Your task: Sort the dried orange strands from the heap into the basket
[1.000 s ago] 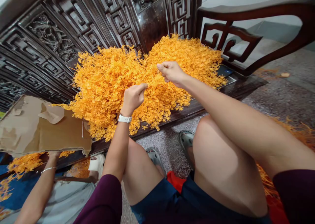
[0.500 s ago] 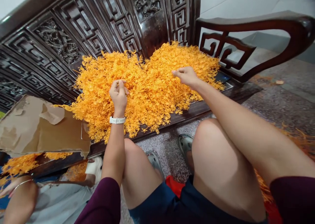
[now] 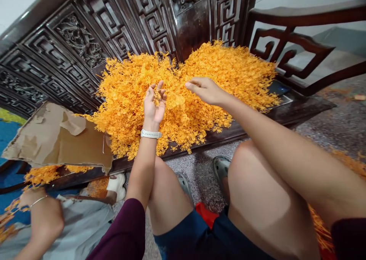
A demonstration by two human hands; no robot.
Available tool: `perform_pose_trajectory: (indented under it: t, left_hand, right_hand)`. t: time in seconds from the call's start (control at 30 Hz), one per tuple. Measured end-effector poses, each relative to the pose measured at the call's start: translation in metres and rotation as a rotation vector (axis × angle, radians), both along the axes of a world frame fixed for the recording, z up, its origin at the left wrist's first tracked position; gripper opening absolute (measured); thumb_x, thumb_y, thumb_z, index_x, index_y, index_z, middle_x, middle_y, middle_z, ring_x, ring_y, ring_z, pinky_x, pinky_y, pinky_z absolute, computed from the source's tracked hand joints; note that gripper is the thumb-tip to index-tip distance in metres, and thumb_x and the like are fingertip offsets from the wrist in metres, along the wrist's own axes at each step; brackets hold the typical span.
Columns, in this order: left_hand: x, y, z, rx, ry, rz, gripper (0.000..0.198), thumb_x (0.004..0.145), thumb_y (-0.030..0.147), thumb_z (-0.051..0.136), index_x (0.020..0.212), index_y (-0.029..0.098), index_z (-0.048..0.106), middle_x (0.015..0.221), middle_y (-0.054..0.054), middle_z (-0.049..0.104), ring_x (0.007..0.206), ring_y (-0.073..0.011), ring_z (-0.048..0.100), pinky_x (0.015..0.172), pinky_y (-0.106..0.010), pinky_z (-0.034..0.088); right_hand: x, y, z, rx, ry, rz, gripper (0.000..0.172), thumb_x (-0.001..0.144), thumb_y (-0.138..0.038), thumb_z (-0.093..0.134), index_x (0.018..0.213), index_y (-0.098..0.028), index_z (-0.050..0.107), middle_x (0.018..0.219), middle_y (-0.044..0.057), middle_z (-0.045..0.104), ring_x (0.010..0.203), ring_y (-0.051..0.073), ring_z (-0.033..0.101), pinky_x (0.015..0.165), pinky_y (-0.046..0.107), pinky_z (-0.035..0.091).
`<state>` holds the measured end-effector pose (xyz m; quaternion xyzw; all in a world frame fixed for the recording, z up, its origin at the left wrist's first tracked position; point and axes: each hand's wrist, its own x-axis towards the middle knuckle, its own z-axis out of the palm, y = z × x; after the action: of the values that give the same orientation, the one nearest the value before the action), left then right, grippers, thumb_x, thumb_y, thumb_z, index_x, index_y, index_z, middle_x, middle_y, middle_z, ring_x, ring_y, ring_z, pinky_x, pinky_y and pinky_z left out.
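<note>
A broad heap of orange artificial flower sprigs [image 3: 137,115] covers much of the dark wooden seat. My left hand [image 3: 154,107], with a white band [image 3: 150,134] at the wrist, is turned palm up in front of the heap. Its fingers curl loosely around a small orange sprig [image 3: 157,95], which partly blends with the pile behind. To its right, my right hand [image 3: 207,91] hovers over the heap, palm down. The fingers of this hand reach out to the left, thumb a little apart, and I see nothing clearly held in them.
Behind the heap rises a carved dark bench back [image 3: 114,20], with a curved armrest [image 3: 309,21] at right. Torn cardboard [image 3: 65,138] lies at left. A co-worker's hand [image 3: 32,197] with a bracelet is at lower left, near orange sprigs. More orange strands are at lower right.
My left hand has turned palm up and its fingers have loosened from a pinch. My right hand has come closer to it, with straighter fingers. The view has shifted left.
</note>
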<state>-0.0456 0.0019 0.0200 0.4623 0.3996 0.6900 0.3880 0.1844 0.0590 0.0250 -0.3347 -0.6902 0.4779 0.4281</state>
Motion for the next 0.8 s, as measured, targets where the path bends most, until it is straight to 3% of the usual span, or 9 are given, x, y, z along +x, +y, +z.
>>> perform_pose_trajectory:
  t: [0.13, 0.27, 0.4, 0.57, 0.67, 0.8]
  left_hand:
    - [0.007, -0.004, 0.003, 0.041, 0.097, -0.001, 0.027, 0.112, 0.036, 0.037, 0.113, 0.025, 0.061, 0.133, -0.011, 0.069, 0.126, -0.0169, 0.066, 0.095, -0.032, 0.06]
    - [0.018, -0.008, 0.002, 0.083, 0.227, 0.016, 0.019, 0.108, 0.041, 0.049, 0.116, 0.026, 0.058, 0.14, -0.01, 0.066, 0.134, -0.0197, 0.062, 0.098, -0.034, 0.06]
    - [0.026, -0.007, -0.003, 0.177, 0.276, 0.034, 0.032, 0.098, 0.051, 0.069, 0.115, 0.027, 0.058, 0.137, -0.012, 0.067, 0.137, -0.0229, 0.061, 0.105, -0.038, 0.057]
    - [0.032, -0.005, -0.008, 0.267, 0.336, -0.024, 0.039, 0.097, 0.06, 0.064, 0.116, 0.027, 0.06, 0.132, -0.011, 0.066, 0.143, -0.0258, 0.056, 0.118, -0.047, 0.047]
    - [0.035, -0.004, -0.013, 0.264, 0.437, 0.036, 0.046, 0.097, 0.067, 0.058, 0.123, 0.029, 0.056, 0.138, -0.01, 0.06, 0.149, -0.0254, 0.048, 0.123, -0.047, 0.04]
    - [0.036, -0.004, -0.021, 0.275, 0.591, 0.153, 0.056, 0.091, 0.065, 0.069, 0.131, 0.029, 0.052, 0.139, -0.011, 0.055, 0.147, -0.0256, 0.047, 0.125, -0.046, 0.035]
  right_hand:
    - [-0.022, -0.032, 0.023, 0.216, 0.003, -0.012, 0.03, 0.09, -0.05, 0.076, 0.098, -0.024, 0.065, 0.097, 0.007, 0.064, 0.099, 0.027, 0.055, 0.078, 0.036, 0.046]
    - [-0.032, -0.049, 0.032, 0.236, -0.041, 0.023, 0.038, 0.089, -0.054, 0.077, 0.108, -0.025, 0.061, 0.093, 0.007, 0.061, 0.094, 0.027, 0.054, 0.075, 0.036, 0.043]
    - [-0.036, -0.051, 0.027, 0.165, -0.048, 0.075, 0.046, 0.088, -0.059, 0.076, 0.117, -0.026, 0.06, 0.085, 0.003, 0.057, 0.082, 0.024, 0.051, 0.07, 0.035, 0.041]
    - [-0.04, -0.04, 0.018, 0.117, 0.005, 0.06, 0.032, 0.093, -0.054, 0.072, 0.1, -0.025, 0.061, 0.079, 0.003, 0.052, 0.076, 0.021, 0.048, 0.064, 0.033, 0.041]
    - [-0.041, -0.034, 0.019, 0.05, 0.041, 0.012, 0.034, 0.098, -0.056, 0.064, 0.087, -0.024, 0.056, 0.076, 0.003, 0.053, 0.072, 0.019, 0.048, 0.059, 0.032, 0.041]
    - [-0.039, -0.032, 0.024, -0.065, 0.125, -0.034, 0.028, 0.102, -0.044, 0.061, 0.085, -0.024, 0.051, 0.07, 0.001, 0.048, 0.062, 0.015, 0.043, 0.054, 0.031, 0.037]
